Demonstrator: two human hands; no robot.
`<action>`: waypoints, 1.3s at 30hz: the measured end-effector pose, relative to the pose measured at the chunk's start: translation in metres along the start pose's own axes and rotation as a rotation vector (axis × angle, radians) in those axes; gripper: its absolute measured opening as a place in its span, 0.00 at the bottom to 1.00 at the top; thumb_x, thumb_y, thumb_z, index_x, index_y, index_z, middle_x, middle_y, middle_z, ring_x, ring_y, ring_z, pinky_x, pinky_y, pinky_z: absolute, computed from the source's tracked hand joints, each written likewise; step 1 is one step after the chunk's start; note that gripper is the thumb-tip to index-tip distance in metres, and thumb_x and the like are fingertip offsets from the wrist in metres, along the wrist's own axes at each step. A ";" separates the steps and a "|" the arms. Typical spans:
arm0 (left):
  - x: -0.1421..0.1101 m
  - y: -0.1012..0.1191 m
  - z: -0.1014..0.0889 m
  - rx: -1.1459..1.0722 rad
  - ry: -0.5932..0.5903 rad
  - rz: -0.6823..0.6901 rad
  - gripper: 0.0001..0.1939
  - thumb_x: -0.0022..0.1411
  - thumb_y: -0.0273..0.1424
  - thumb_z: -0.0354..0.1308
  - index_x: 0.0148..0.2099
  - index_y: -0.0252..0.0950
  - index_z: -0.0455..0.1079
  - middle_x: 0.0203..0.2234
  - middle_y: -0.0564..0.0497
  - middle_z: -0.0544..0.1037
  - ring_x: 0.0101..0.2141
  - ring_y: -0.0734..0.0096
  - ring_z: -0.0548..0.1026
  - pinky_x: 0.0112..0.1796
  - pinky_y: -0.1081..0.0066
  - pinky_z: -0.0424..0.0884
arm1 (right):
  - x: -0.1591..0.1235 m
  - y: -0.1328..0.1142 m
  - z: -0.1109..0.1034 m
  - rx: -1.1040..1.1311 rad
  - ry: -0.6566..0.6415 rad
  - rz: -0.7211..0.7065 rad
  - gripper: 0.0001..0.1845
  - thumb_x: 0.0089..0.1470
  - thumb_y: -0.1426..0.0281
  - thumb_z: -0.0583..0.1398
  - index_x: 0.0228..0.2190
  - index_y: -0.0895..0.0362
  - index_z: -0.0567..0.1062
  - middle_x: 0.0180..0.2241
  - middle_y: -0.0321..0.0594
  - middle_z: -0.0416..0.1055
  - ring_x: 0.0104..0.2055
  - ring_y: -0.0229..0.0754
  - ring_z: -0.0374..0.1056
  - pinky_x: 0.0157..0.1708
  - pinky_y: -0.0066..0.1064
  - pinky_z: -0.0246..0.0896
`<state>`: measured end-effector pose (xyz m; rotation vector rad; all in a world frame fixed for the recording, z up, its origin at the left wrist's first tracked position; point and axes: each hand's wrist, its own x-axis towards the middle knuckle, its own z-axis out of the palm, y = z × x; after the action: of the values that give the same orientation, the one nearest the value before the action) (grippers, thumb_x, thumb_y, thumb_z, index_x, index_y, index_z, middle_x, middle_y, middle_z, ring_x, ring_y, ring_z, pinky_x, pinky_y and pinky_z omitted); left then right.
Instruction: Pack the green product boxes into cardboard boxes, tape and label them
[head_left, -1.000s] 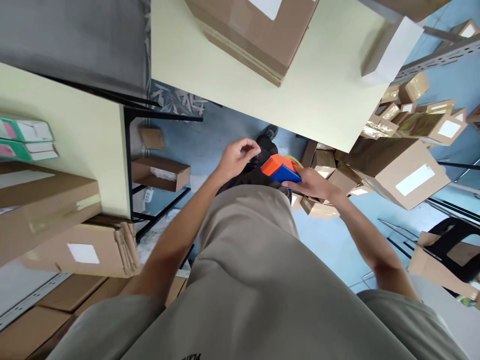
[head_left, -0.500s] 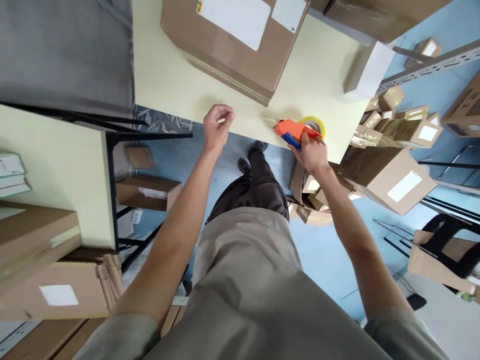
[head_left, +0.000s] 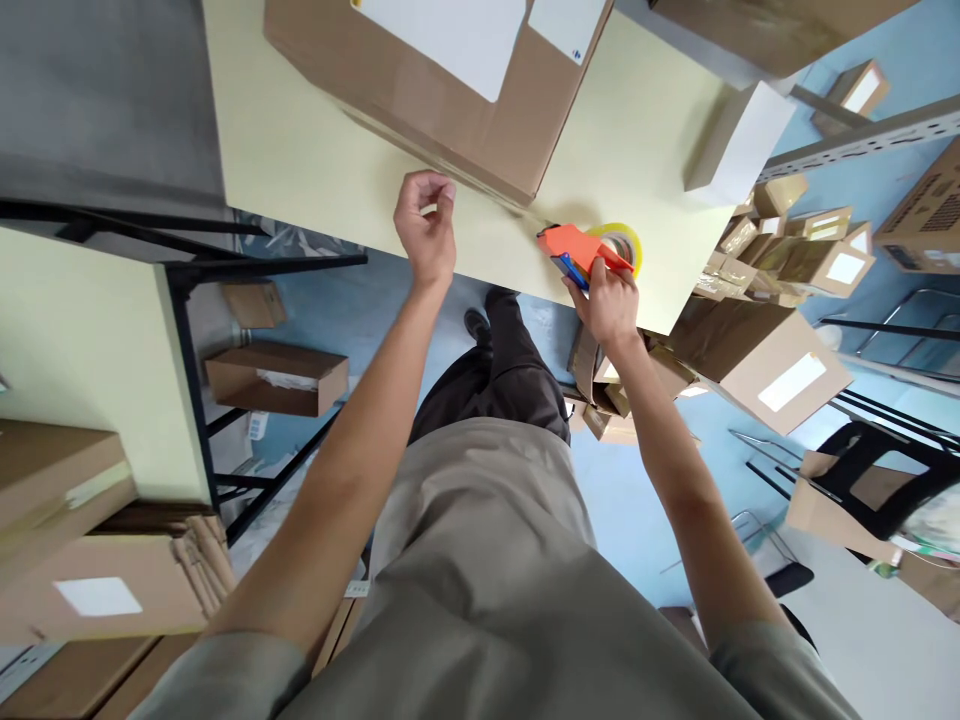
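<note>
My right hand (head_left: 611, 305) is closed round the handle of an orange and blue tape dispenser (head_left: 571, 245), which carries a roll of yellow-edged tape (head_left: 626, 240). A short pale strip of tape seems to run from the dispenser's front toward the box. My left hand (head_left: 426, 225) is curled with thumb and fingertips pressed together; whatever is between them, if anything, is too small to make out. It hovers over the near edge of the pale table (head_left: 300, 170), just short of a big cardboard box (head_left: 450, 120) with white labels on top.
A white box (head_left: 739, 145) stands at the table's right end. Cartons (head_left: 769, 365) are piled on the floor to the right. At left, a second table (head_left: 90, 340) on black legs bears boxes, and folded cardboard (head_left: 142, 580) lies below it. An open carton (head_left: 277, 380) sits underneath.
Both hands have moved slightly up and left in the view, toward the box. The dispenser has moved along with my right hand, and its front end is nearer the box's corner. The camera view has shifted too.
</note>
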<state>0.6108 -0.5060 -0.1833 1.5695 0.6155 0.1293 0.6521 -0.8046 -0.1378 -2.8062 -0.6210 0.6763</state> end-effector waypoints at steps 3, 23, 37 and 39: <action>0.002 0.003 0.002 -0.002 -0.028 -0.023 0.35 0.64 0.71 0.62 0.58 0.52 0.76 0.53 0.47 0.82 0.66 0.49 0.75 0.52 0.57 0.79 | 0.006 -0.001 -0.001 0.003 -0.001 0.013 0.28 0.79 0.49 0.48 0.56 0.60 0.72 0.44 0.57 0.80 0.52 0.63 0.79 0.66 0.64 0.66; 0.047 0.051 -0.010 0.162 0.002 0.100 0.46 0.70 0.66 0.60 0.79 0.51 0.57 0.74 0.42 0.69 0.77 0.49 0.63 0.73 0.51 0.67 | 0.011 -0.081 0.001 0.087 -0.200 -0.133 0.18 0.76 0.67 0.52 0.54 0.65 0.75 0.47 0.63 0.82 0.50 0.61 0.79 0.62 0.52 0.66; 0.054 0.058 -0.040 0.194 -0.061 0.072 0.59 0.58 0.69 0.69 0.80 0.48 0.54 0.74 0.38 0.69 0.71 0.49 0.72 0.72 0.54 0.67 | -0.026 0.026 -0.030 -0.126 -0.089 0.078 0.23 0.79 0.60 0.52 0.56 0.66 0.74 0.41 0.59 0.85 0.42 0.58 0.80 0.55 0.47 0.66; 0.053 0.058 -0.040 0.203 -0.068 0.070 0.58 0.59 0.69 0.68 0.80 0.48 0.54 0.74 0.38 0.69 0.72 0.49 0.71 0.73 0.54 0.67 | 0.010 0.039 -0.038 -0.119 -0.003 0.063 0.26 0.79 0.58 0.49 0.57 0.68 0.72 0.41 0.58 0.84 0.43 0.58 0.80 0.58 0.50 0.64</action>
<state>0.6558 -0.4447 -0.1386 1.7852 0.5335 0.0670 0.6915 -0.8387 -0.1192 -2.9460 -0.5937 0.6768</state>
